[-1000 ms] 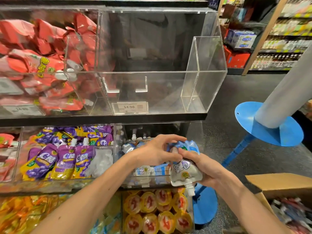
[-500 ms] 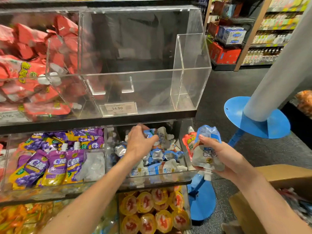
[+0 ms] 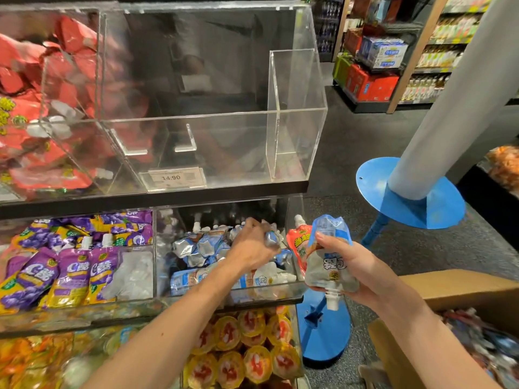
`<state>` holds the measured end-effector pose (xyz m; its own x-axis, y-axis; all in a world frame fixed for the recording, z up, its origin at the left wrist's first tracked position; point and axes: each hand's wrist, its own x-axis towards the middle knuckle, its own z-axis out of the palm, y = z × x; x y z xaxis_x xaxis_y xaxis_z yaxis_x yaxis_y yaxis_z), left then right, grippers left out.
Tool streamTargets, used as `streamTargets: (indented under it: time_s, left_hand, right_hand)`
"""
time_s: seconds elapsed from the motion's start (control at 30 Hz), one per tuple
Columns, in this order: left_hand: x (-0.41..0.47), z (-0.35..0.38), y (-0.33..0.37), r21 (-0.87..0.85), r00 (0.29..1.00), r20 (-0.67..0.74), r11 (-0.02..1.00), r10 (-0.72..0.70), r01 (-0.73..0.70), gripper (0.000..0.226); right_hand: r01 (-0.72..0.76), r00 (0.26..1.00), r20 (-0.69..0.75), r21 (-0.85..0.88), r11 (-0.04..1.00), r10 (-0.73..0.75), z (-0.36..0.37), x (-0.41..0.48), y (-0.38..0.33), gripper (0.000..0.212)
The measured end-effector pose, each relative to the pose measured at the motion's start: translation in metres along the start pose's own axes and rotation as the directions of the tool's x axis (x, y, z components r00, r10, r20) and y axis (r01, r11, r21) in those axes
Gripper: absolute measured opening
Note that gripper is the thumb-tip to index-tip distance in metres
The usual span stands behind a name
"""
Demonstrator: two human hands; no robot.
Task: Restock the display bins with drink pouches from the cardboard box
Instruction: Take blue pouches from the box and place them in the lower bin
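The shop is bright and the light is even, with hardly any hard shadows. The clear bin (image 3: 213, 130) above the left hand (image 3: 251, 249) has grey reflections and pale glare on its walls. The left hand and the silver pouch (image 3: 270, 237) it grips are smeared with blur. The white pouch (image 3: 328, 266) in the right hand (image 3: 354, 272) looks sharp. The box (image 3: 449, 287) below the right hand is fuzzy inside. Lines bend near the edges; the pole (image 3: 455, 94) above that hand leans.
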<state>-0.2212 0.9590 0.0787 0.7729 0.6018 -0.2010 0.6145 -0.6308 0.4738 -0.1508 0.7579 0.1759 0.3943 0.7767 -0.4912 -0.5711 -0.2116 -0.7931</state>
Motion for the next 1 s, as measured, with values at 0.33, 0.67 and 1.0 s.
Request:
streamTargets:
  time_s: [0.33, 0.67, 1.0]
  left_hand:
    - [0.008, 0.014, 0.003, 0.496, 0.980, -0.076, 0.859, 0.186, -0.125, 0.034]
    - [-0.010, -0.006, -0.021, 0.220, 0.995, -0.092, 0.975, 0.033, -0.012, 0.045]
    - [-0.028, -0.014, -0.031, -0.048, 0.982, -0.133, 0.988, 0.137, -0.144, 0.026]
  right_hand:
    - [0.011, 0.997, 0.081, 0.003, 1.000, -0.011, -0.007, -0.008, 0.003, 0.026]
    - [0.003, 0.999, 0.054, 0.014, 1.000, -0.004, 0.003, -0.002, 0.008, 0.023]
    - [-0.027, 0.999, 0.029, 0.003, 1.000, 0.027, 0.027, 0.012, 0.012, 0.031]
